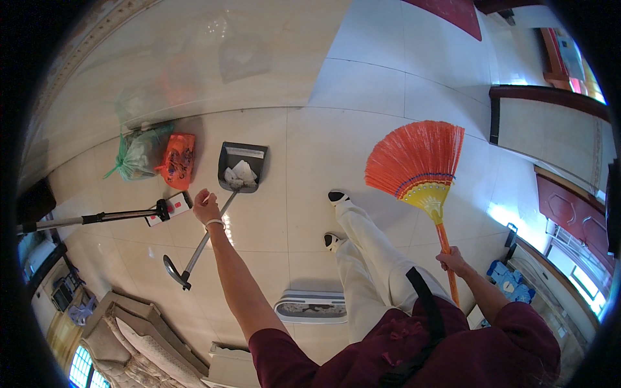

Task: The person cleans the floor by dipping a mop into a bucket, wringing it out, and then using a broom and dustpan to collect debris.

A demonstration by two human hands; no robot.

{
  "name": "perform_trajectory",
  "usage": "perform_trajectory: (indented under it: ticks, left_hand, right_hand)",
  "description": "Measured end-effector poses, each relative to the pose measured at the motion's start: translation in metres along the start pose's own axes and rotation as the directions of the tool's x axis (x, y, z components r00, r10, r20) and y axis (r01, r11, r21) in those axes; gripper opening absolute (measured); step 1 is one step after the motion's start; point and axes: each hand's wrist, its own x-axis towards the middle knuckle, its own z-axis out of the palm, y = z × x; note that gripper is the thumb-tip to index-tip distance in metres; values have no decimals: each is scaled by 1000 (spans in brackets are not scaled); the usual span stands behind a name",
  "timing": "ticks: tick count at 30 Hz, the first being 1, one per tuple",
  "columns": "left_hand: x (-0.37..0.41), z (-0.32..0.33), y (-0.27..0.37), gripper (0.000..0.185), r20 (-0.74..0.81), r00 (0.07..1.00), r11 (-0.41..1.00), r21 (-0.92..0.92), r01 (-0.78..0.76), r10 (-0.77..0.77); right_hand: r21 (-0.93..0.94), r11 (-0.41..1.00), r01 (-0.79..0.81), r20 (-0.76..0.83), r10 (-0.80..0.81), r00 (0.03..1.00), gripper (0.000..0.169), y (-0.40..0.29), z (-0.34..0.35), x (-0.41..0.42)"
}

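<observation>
My right hand [452,261] grips the orange handle of a broom [416,162] with red bristles and a yellow collar; its head is raised in front of me. My left hand [206,207] is held out to the left with its fingers curled and a small pale bit at the fingertips, too small to name. Beyond that hand stands a dark grey long-handled dustpan [242,165] with crumpled white paper [241,172] in it; its handle reaches back past my wrist. Near the hand lie a red plastic bag [178,161] and a tied green plastic bag [140,153].
A pole-mounted device [168,209] stands at the left, with the long dark arm coming from the edge. A white-rimmed oval appliance [312,306] lies left of my legs. A sofa [145,339] is at lower left, and a wall [194,58] runs behind the bags.
</observation>
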Motion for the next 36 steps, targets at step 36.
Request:
perform_trajectory:
  ticks: [36]
  left_hand:
    - [-230, -33, -28, 26, 112, 845, 829, -161, 535, -523]
  right_hand:
    - [-212, 931, 296, 19, -299, 954, 17, -33, -1, 9]
